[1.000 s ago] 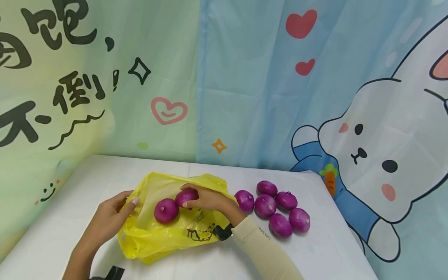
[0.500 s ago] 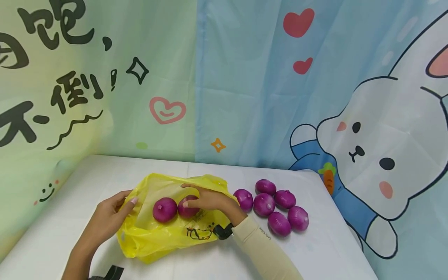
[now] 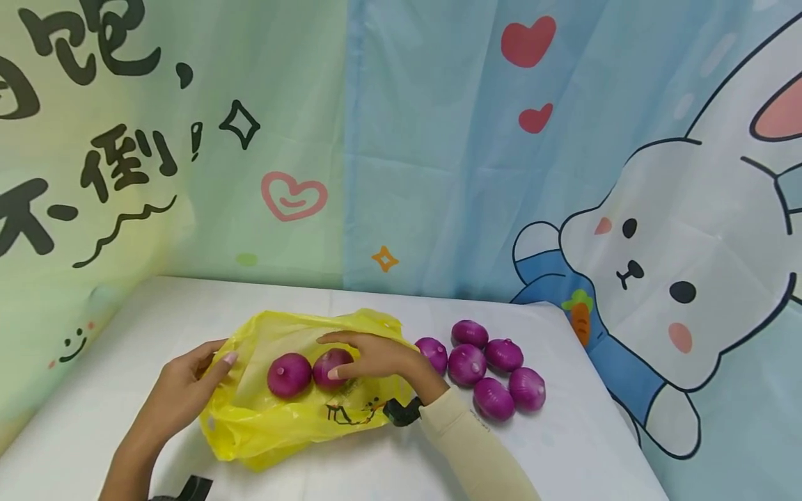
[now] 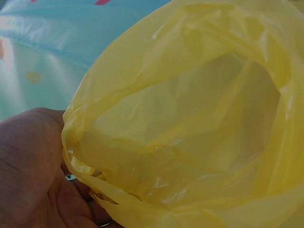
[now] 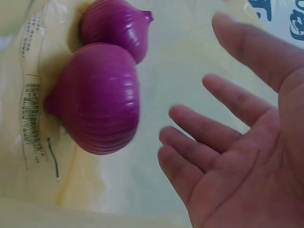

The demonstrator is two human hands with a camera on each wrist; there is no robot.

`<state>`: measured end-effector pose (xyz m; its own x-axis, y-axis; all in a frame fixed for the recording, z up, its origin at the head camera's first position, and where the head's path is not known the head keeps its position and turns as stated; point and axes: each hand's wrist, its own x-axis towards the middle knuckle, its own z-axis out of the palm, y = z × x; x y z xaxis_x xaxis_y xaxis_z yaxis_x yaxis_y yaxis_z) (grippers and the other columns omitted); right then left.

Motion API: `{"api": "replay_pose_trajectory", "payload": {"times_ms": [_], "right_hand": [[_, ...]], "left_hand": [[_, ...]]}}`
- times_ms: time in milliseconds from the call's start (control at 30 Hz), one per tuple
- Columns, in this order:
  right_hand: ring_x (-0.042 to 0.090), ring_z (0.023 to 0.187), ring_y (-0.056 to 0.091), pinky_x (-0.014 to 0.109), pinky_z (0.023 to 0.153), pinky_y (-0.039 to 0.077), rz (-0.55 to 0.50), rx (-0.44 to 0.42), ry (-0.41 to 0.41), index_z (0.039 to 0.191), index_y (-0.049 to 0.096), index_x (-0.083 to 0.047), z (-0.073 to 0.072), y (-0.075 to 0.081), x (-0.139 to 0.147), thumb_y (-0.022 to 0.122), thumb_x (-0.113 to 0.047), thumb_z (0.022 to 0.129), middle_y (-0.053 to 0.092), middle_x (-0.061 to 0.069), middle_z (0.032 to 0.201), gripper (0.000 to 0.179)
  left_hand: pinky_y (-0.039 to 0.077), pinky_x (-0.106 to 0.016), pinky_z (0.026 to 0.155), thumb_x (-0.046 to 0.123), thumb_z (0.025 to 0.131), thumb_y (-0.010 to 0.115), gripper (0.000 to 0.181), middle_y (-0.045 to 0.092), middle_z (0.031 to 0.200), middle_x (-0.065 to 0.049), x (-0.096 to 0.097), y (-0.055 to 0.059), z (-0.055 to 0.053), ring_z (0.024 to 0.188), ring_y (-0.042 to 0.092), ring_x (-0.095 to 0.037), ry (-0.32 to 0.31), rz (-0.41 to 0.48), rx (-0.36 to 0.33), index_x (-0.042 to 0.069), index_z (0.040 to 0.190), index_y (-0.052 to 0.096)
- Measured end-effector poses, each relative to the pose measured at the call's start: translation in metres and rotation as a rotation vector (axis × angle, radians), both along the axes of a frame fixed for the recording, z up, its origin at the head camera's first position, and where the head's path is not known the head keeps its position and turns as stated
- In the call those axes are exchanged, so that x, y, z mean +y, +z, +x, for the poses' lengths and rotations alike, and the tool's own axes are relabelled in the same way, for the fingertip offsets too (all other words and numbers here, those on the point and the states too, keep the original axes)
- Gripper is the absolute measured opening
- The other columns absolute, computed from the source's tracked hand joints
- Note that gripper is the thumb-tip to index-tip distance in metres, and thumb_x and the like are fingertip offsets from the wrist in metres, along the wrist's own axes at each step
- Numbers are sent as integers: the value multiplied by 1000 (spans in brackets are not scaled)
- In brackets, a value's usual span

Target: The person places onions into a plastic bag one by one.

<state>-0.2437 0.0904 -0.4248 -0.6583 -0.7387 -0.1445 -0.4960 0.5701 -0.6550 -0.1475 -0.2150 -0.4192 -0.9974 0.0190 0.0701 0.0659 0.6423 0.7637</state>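
Observation:
A yellow plastic bag (image 3: 276, 428) lies on the white table with its mouth spread. My left hand (image 3: 184, 386) grips the bag's left edge; in the left wrist view the hand (image 4: 35, 166) has the thin rim between thumb and fingers. Two purple onions sit side by side on the bag, the left onion (image 3: 289, 376) and the right onion (image 3: 332, 367). Over the right onion is my right hand (image 3: 376, 358). The right wrist view shows that hand (image 5: 237, 147) with fingers spread, apart from the nearer onion (image 5: 97, 99).
Right of the bag, several more purple onions (image 3: 466, 365) stand in a cluster on the white table (image 3: 564, 459). A printed curtain (image 3: 413, 153) with a cartoon rabbit hangs behind the table's far edge.
My right hand has let go of the right onion, which has come to rest beside the left one. The left hand keeps its hold on the bag. The head view has shifted slightly.

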Motion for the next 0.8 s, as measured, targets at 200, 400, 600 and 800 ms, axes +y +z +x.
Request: {"api": "replay_pose_trajectory", "payload": {"times_ms": [200,400,600,800], "right_hand": [[15,128,45,35,103,38,-103,0,61,144,50,-24,2,7,7,65,-37,93,47,-7,144,54],[18,134,42,35,108,32,-223,-14,14,142,51,-20,0,20,20,67,-28,93,50,-7,140,52],[12,129,47,31,106,34,-389,36,-38,138,54,-9,1,27,37,66,-18,95,55,1,136,45],[22,119,57,32,98,44,-568,65,-176,131,59,-4,2,28,55,63,-13,96,63,6,126,36]], "left_hand": [[53,-43,80,47,101,48,58,67,111,-15,0,0,0,89,64,-22,3,4,-1,1,135,53],[52,-38,77,47,100,49,57,68,109,-12,-4,0,-1,88,64,-21,9,12,-7,3,136,53],[51,-31,76,48,100,49,58,68,111,-13,-7,0,0,90,64,-21,11,21,-20,3,138,52],[52,-35,79,47,100,48,58,69,107,-9,-7,-1,0,92,64,-22,11,16,-19,3,138,51]]}}
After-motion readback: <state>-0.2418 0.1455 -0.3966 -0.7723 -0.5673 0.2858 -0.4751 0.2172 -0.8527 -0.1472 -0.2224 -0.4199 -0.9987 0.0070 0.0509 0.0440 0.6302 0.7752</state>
